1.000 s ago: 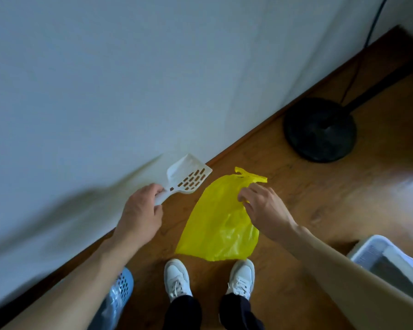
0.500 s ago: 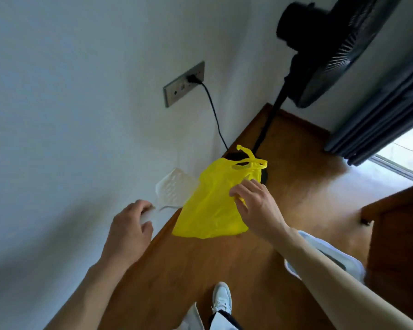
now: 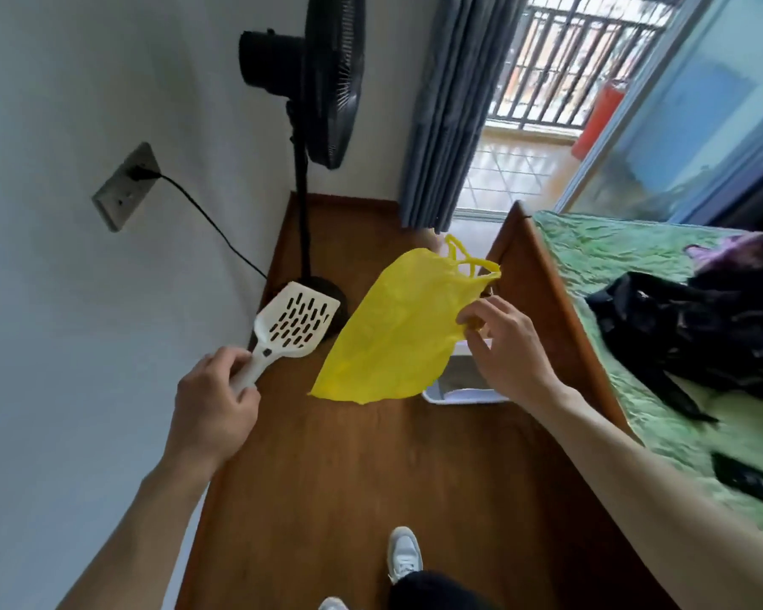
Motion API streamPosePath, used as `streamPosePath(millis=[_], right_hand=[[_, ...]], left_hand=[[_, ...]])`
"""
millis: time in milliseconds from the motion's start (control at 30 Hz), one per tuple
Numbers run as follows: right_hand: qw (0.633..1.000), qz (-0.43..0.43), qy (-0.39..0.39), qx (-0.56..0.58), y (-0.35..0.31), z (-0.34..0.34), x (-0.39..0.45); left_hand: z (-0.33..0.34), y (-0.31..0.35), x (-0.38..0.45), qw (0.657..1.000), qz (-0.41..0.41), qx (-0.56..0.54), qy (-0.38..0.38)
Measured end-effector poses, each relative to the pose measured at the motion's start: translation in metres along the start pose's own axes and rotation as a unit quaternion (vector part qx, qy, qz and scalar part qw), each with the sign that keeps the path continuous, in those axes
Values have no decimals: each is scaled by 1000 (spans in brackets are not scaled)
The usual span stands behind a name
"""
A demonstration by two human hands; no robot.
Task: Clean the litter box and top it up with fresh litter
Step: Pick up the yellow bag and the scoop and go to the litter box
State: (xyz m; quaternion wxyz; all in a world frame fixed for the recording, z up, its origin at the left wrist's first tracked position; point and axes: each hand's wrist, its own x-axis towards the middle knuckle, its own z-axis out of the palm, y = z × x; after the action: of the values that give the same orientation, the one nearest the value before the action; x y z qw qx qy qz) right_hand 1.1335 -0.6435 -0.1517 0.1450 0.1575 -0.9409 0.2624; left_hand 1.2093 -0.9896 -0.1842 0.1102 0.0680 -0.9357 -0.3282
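The left hand [image 3: 214,405] is closed in a fist around the handle of a white slotted litter scoop [image 3: 295,325], whose blade angles up and away to the right of the knuckles, above the wooden floor [image 3: 371,477]. Beyond that hand, a wall socket [image 3: 124,187] carries a black plug, its cord running down to the base of a black standing fan [image 3: 322,72] that stands past the scoop. Between the two hands hangs a yellow plastic bag [image 3: 397,336], limp and flat, its loop handles pointing up and away. The right hand [image 3: 503,350] pinches the bag's upper edge between thumb and fingertips, the other fingers loosely curled. Just under and beyond the right hand, the white litter box [image 3: 454,391] sits on the floor against the bed frame, mostly hidden by the bag and hand. To the right of the right forearm lies a bed [image 3: 635,266] with a green cover and dark clothes [image 3: 697,328] heaped on it.
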Motion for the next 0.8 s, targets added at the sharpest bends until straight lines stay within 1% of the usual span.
streamPosePath(millis=[167, 233, 367, 533, 600, 700, 800], right_hand=[[991, 114, 65, -16, 40, -60, -70], [985, 147, 88, -26, 57, -79, -98], [978, 172, 106, -49, 91, -114, -154], [970, 204, 123, -49, 135, -155, -215], [969, 208, 125, -45, 154, -171, -235], [969, 206, 126, -54, 179, -187, -259], [974, 199, 103, -42, 217, -204, -286]], left_hand=[[37, 49, -13, 996, 51, -37, -55], [50, 71, -18, 993, 73, -45, -76], [79, 120, -29, 986, 120, -55, -102], [124, 187, -51, 980, 156, -38, -120], [141, 214, -65, 979, 160, -26, -120], [154, 235, -93, 978, 160, -4, -137], [168, 263, -129, 981, 149, 17, -123]])
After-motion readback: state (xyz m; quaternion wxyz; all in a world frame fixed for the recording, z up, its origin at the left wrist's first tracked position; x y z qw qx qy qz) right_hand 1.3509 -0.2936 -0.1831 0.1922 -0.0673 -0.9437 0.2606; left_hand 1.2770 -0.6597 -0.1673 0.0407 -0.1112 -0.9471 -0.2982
